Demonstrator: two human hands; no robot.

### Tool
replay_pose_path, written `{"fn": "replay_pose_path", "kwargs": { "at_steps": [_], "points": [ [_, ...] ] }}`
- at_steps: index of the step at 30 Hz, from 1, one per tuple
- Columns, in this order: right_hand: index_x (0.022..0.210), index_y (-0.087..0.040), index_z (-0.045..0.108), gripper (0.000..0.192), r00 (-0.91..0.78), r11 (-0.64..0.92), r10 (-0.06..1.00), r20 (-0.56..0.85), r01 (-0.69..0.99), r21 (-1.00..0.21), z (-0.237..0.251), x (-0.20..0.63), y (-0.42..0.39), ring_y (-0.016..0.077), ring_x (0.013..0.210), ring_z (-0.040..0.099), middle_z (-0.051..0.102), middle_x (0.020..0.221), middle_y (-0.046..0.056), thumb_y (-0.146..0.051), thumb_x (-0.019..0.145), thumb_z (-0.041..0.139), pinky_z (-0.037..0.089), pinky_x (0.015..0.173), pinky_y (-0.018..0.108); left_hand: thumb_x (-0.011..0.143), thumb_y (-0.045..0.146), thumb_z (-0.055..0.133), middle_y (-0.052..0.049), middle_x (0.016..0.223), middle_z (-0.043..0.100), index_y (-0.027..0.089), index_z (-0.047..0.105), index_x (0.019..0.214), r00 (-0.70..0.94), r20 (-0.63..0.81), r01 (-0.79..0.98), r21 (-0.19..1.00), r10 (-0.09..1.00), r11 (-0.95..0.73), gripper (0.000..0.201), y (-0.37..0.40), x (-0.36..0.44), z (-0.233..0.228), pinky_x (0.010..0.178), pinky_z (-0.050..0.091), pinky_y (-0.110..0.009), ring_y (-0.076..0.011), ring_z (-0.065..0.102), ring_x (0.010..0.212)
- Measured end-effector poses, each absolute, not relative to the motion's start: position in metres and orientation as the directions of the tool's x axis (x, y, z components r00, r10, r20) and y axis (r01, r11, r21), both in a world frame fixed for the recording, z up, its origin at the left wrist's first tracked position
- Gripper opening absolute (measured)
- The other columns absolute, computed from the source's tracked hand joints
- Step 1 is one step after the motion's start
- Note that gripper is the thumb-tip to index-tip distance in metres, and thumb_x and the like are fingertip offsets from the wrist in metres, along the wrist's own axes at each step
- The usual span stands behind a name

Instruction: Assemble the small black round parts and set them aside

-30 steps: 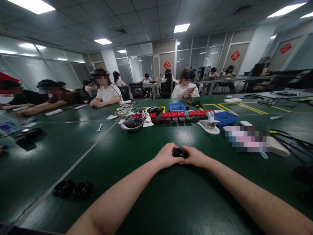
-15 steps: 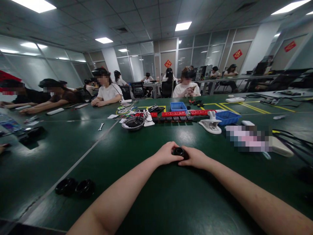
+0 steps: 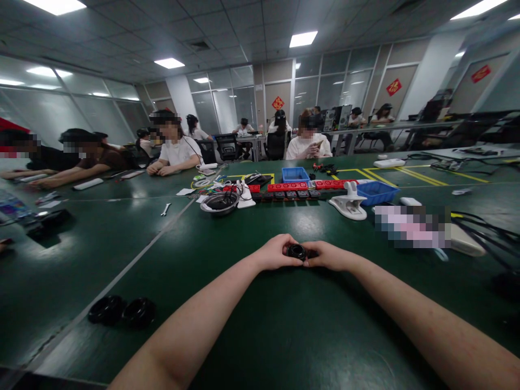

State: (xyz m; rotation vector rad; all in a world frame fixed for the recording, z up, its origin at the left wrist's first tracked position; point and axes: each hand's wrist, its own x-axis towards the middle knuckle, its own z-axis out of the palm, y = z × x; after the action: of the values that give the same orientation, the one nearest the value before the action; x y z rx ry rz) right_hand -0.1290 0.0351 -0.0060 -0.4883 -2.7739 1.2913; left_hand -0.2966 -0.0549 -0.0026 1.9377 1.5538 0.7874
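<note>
A small black ring-shaped part sits between my two hands just above the green table. My left hand grips it from the left with curled fingers. From the right, my right hand pinches the same part. Both forearms stretch out over the table toward it. The underside of the part is hidden by my fingers.
Two black round parts lie at the near left. Further back are a metal bowl, red and black blocks, blue bins, a white clamp and cables. Several people sit along the far side.
My hands with the black part have shifted slightly away from me and my right hand has turned a little on the part. The view has tilted slightly.
</note>
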Motion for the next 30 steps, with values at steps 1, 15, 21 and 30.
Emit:
{"fn": "replay_pose_path", "kwargs": {
  "at_steps": [1, 15, 21, 30],
  "points": [
    [0.092, -0.015, 0.053, 0.030, -0.948, 0.605, 0.304, -0.090, 0.265, -0.751, -0.006, -0.129, 0.035, 0.0129, 0.070, 0.049, 0.055, 0.078, 0.001, -0.030, 0.067, 0.053, 0.037, 0.062, 0.023, 0.055, 0.037, 0.063, -0.001, 0.081, 0.048, 0.016, 0.050, 0.087, 0.164, 0.113, 0.681, 0.706, 0.980, -0.195, 0.041, -0.055, -0.296, -0.003, 0.053, 0.035, -0.021, -0.0097, 0.042, 0.063],
    [0.091, -0.014, 0.053, 0.030, -0.943, 0.609, 0.324, -0.081, 0.273, -0.745, -0.006, -0.130, 0.035, 0.0126, 0.067, 0.049, 0.054, 0.075, 0.000, -0.030, 0.066, 0.054, 0.037, 0.060, 0.023, 0.056, 0.042, 0.062, -0.001, 0.080, 0.046, 0.017, 0.050, 0.086, 0.149, 0.161, 0.741, 0.635, 0.976, -0.218, 0.041, -0.056, -0.294, -0.002, 0.054, 0.034, -0.021, -0.0106, 0.042, 0.064],
    [0.088, -0.015, 0.049, 0.030, -0.929, 0.612, 0.365, -0.066, 0.293, -0.734, -0.009, -0.131, 0.034, 0.0122, 0.067, 0.048, 0.052, 0.073, 0.000, -0.029, 0.063, 0.057, 0.036, 0.059, 0.022, 0.055, 0.045, 0.061, -0.001, 0.080, 0.047, 0.018, 0.050, 0.084, 0.097, 0.198, 0.751, 0.629, 0.976, -0.202, 0.041, -0.059, -0.289, -0.001, 0.055, 0.034, -0.021, -0.0127, 0.044, 0.069],
    [0.066, -0.016, 0.044, 0.028, -0.856, 0.577, 0.515, -0.039, 0.380, -0.723, -0.010, -0.135, 0.029, 0.0079, 0.054, 0.041, 0.044, 0.058, -0.005, -0.031, 0.052, 0.063, 0.031, 0.048, 0.018, 0.057, 0.047, 0.058, -0.003, 0.084, 0.048, 0.018, 0.049, 0.083, -0.081, 0.181, 0.823, 0.566, 0.980, -0.037, 0.041, -0.068, -0.273, 0.001, 0.063, 0.037, -0.026, -0.0158, 0.047, 0.076]
  ]
}}
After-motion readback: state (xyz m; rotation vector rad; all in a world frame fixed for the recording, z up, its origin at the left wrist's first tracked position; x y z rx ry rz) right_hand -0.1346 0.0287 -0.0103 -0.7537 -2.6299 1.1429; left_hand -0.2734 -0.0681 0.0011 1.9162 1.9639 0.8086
